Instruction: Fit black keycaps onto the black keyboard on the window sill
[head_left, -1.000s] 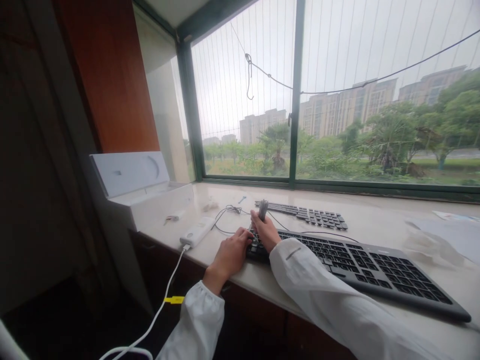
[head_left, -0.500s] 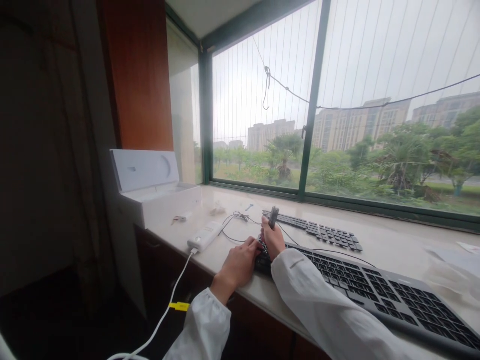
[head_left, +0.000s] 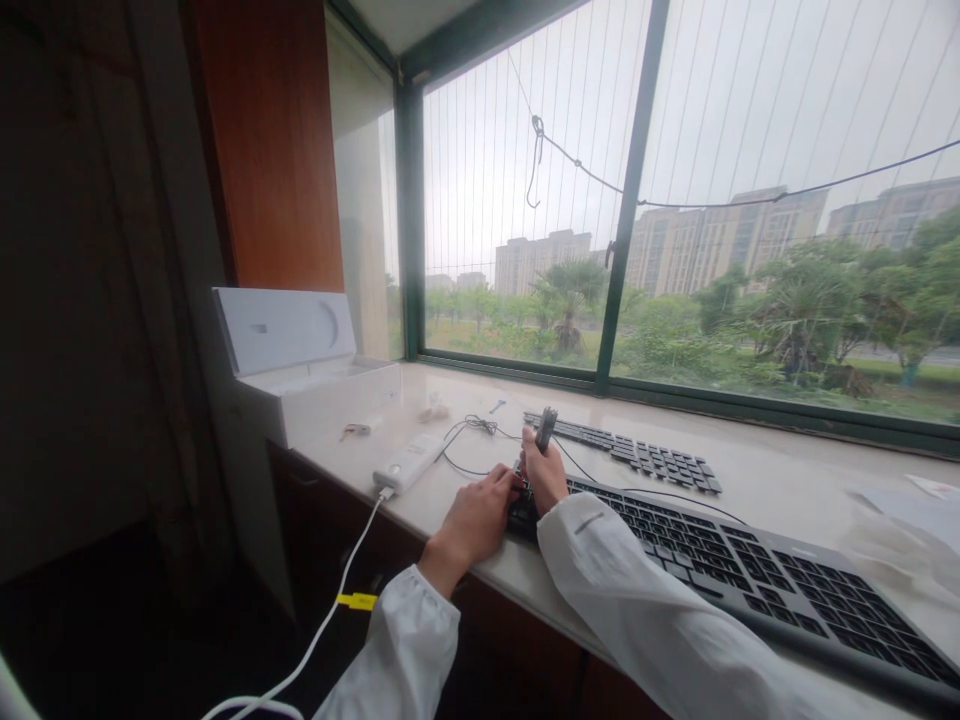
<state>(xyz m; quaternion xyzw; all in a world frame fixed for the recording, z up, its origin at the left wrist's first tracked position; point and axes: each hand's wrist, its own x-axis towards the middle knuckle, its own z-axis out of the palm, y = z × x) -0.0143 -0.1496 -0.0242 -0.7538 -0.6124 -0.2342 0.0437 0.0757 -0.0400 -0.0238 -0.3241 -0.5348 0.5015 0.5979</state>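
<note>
My right hand [head_left: 546, 478] grips a small dark tool [head_left: 546, 428] upright, its lower end at the left end of a black keyboard [head_left: 750, 575] lying on the pale stone sill. My left hand [head_left: 478, 515] rests with its fingers on that keyboard's left edge, touching the corner keys. Both arms wear white sleeves. What the tool's tip touches is hidden behind my right hand.
A second, thinner black keyboard [head_left: 626, 455] lies behind. A white power bank [head_left: 409, 462] with a white cable [head_left: 322, 625] sits to the left, near thin black wires [head_left: 469, 430]. An open white box [head_left: 315, 375] stands at the sill's left end. Clear plastic wrap [head_left: 900, 525] lies at the right.
The view has shifted slightly; my hands stay at the keyboard's left end, with the tool still upright in my right hand.
</note>
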